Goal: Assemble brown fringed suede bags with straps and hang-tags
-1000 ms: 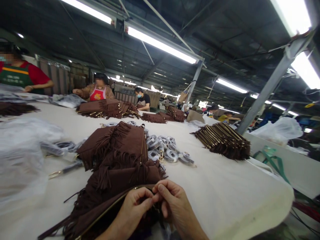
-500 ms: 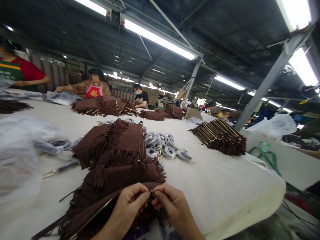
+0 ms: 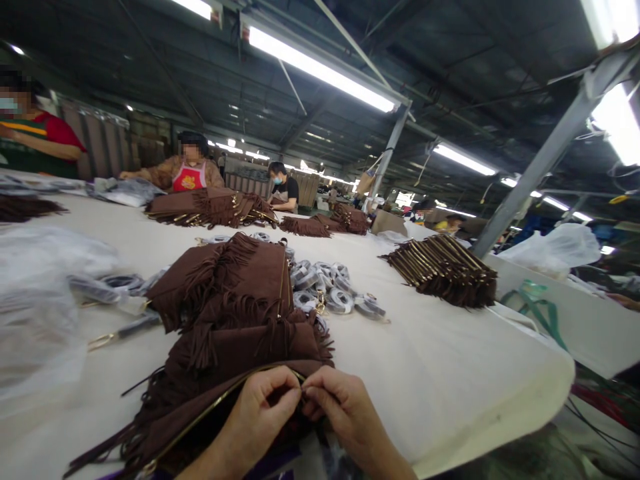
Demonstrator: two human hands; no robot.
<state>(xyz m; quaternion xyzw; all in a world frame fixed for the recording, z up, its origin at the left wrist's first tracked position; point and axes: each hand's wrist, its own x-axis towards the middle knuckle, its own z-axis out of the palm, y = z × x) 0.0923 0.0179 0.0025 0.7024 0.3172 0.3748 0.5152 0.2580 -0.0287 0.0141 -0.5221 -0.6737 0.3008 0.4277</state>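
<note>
A brown fringed bag (image 3: 170,427) lies nearest me, its mouth open along a gold zipper (image 3: 220,399). At the right end of that zipper, my left hand (image 3: 265,403) pinches with thumb and forefinger. My right hand (image 3: 343,407) is closed in a pinch right beside it, the fingertips of both hands almost touching. A small dark bit shows between them, too small to name. Fringe hangs off the bag's left side, and part of its dark inside is hidden by my wrists. More brown fringed bags (image 3: 260,273) are stacked just beyond.
Plastic-wrapped coiled straps (image 3: 340,300) lie right of the stack. A row of brown bags with gold zippers (image 3: 443,270) sits farther right on the white table (image 3: 450,373). Clear plastic (image 3: 45,307) covers the left side. Co-workers (image 3: 193,173) stand across the table.
Both hands stay pinched at the zipper end, with only slight finger movement. The view has shifted a little. A co-worker at far left has raised an arm.
</note>
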